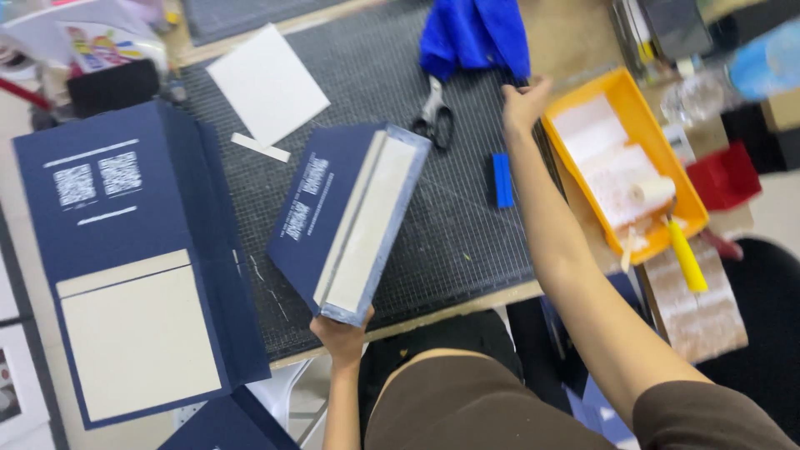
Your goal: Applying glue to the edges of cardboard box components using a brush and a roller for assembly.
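Observation:
My left hand [342, 335] grips the near end of a dark blue box cover [346, 218] with a pale inner board, held tilted above the grid cutting mat [450, 242]. My right hand [522, 104] reaches far across the mat, fingers near the lower edge of a blue cloth [475, 37]; I cannot tell whether it grips anything. Scissors [435, 117] lie just left of that hand, and a small blue scraper [502, 179] lies on the mat below it.
A large dark blue flattened box panel [137, 258] lies at left. A white sheet [267, 83] and paper strip [261, 147] rest on the mat's far left. At right, an orange tray [633, 92] holds a yellow-handled roller [671, 221]. A red box [725, 175] sits beyond.

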